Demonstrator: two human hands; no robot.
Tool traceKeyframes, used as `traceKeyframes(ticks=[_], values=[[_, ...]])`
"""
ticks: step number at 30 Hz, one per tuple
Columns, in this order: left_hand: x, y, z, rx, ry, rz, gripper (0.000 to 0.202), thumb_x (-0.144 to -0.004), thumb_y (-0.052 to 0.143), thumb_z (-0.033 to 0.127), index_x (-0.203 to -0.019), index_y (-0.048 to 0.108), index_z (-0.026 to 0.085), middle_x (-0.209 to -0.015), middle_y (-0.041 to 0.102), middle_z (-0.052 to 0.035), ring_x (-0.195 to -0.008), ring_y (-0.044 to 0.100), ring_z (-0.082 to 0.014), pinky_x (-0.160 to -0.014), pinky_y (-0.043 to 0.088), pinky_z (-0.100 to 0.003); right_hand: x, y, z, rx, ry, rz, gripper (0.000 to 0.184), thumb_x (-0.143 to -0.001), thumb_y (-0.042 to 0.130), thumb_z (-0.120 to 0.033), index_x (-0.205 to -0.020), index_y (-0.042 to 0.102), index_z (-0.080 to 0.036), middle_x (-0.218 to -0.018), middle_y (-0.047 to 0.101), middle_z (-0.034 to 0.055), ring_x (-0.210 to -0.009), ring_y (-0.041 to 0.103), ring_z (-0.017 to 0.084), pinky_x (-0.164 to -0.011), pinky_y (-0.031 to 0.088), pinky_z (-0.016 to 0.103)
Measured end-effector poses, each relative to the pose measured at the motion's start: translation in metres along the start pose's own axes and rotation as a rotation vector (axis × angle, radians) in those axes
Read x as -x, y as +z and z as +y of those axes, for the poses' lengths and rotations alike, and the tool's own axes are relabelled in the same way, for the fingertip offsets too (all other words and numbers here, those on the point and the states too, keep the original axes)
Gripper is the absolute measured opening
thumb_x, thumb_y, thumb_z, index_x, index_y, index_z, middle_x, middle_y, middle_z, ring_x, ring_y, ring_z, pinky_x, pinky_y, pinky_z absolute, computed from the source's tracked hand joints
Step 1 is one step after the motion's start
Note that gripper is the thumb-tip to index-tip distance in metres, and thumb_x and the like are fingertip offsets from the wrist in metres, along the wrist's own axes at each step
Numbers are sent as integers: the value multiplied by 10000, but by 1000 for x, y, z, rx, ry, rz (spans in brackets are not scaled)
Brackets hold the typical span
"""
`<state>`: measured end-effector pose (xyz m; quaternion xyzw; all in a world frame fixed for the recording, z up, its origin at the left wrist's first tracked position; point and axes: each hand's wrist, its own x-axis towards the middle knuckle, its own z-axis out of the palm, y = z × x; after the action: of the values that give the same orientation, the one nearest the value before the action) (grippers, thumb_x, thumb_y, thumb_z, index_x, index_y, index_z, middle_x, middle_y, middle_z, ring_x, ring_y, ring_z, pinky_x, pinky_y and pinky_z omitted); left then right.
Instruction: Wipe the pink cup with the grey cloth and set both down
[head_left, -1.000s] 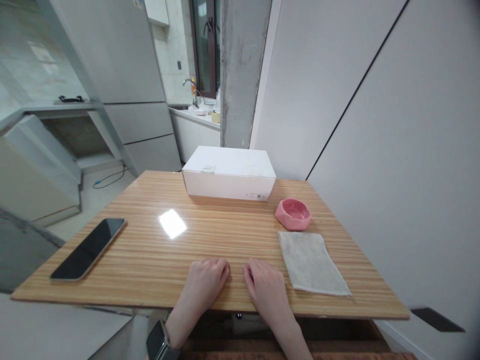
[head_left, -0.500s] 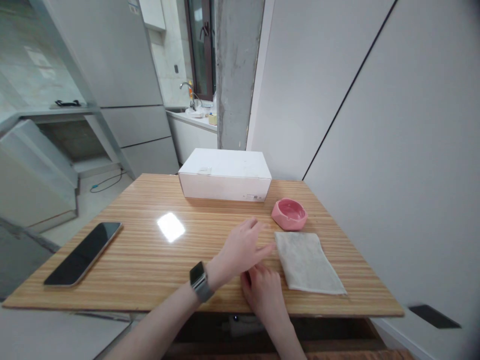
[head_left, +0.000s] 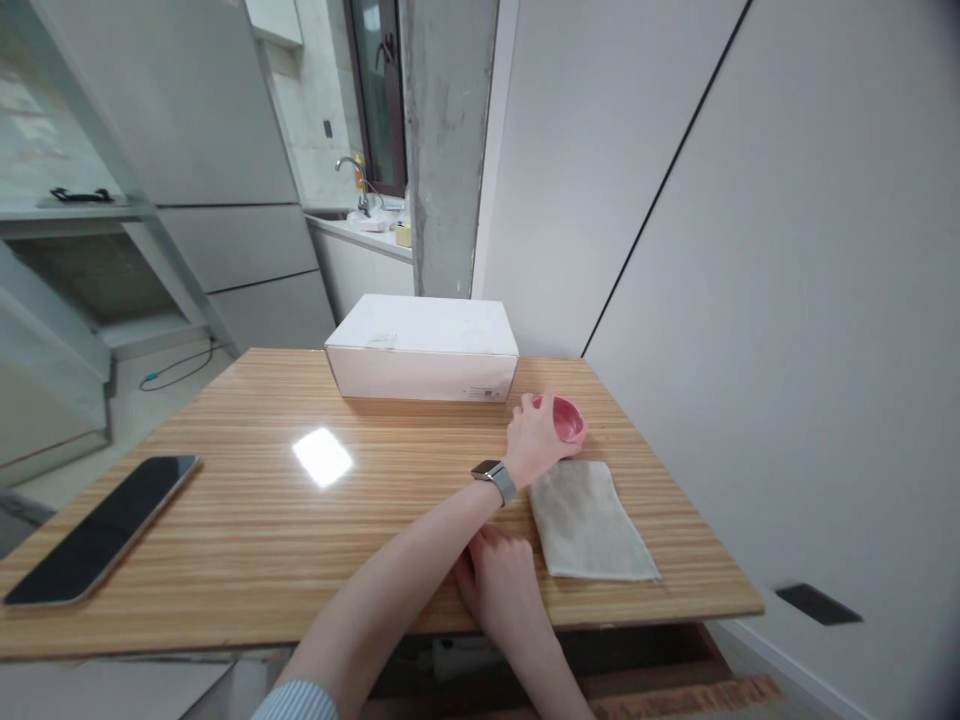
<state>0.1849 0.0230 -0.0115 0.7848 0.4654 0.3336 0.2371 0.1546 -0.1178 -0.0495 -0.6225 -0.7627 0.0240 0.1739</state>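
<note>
Your left hand (head_left: 534, 440) is spread around the left side of the pink, faceted, glossy bowl (head_left: 574, 420), just beyond the pale grey, four-sided fabric cloth (head_left: 589, 525); grip firmness cannot be told. Your right hand (head_left: 501, 580) is curled, near the crossing left forearm (head_left: 409, 565). Caution: a one-sided hold could tilt the bowl; crossed arms could collide; low movement could drag the cloth.

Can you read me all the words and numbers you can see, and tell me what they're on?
No words or numbers can be read here.
Box: tiny print and a dark mark low on its front, too small to read.
Bowl: no writing shows; the left hand covers part of it.
Cloth: no writing shows.
Phone: dark screen, no words show.
Watch: dark screen, nothing readable.
</note>
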Motion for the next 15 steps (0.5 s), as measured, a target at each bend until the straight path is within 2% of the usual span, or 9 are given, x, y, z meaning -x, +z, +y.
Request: traceKeyframes(ticks=[3, 7, 10, 12, 15], values=[[8, -22, -9, 24, 98, 101, 854, -648, 716, 516, -1370, 336, 265, -1255, 452, -123, -1103, 505, -292, -943, 409, -418, 0, 1, 0, -17, -5, 13, 137, -880, 484, -162, -789, 579, -202, -741, 664, 15, -623, 596, 152, -549, 218, 289], [30, -74, -37, 111, 202, 232, 878, -612, 780, 428, -1357, 357, 236, -1236, 496, -88, -1169, 473, -240, -1011, 381, -366, 1, 7, 0, -18, 9, 48, 174, -901, 459, -170, -758, 552, -208, -711, 647, 5, -652, 596, 155, -575, 238, 287], [52, -119, -70, 118, 160, 302, 901, -601, 795, 403, -1364, 349, 227, -1302, 472, -96, -1202, 472, -241, -1024, 379, -379, 0, 9, 0, -25, 2, 61, 207, -910, 449, -181, -719, 526, -207, -693, 633, 0, -652, 584, 147, -581, 241, 281], [66, -146, -98, 92, 76, 362, 905, -597, 792, 427, -1363, 355, 227, -1305, 484, -103, -1190, 493, -259, -1010, 393, -409, -1, 8, 0, -36, -5, 57, 214, -917, 441, -186, -721, 522, -210, -699, 631, -6, -650, 580, 144, -581, 240, 279], [83, -177, -142, 17, -35, 478, 926, -522, 822, 451, -1324, 413, 237, -1267, 524, -97, -1149, 530, -288, -977, 419, -437, -1, 6, -2, -47, 0, 38, 213, -919, 443, -185, -726, 527, -215, -706, 632, -10, -661, 586, 150, -587, 245, 280]])
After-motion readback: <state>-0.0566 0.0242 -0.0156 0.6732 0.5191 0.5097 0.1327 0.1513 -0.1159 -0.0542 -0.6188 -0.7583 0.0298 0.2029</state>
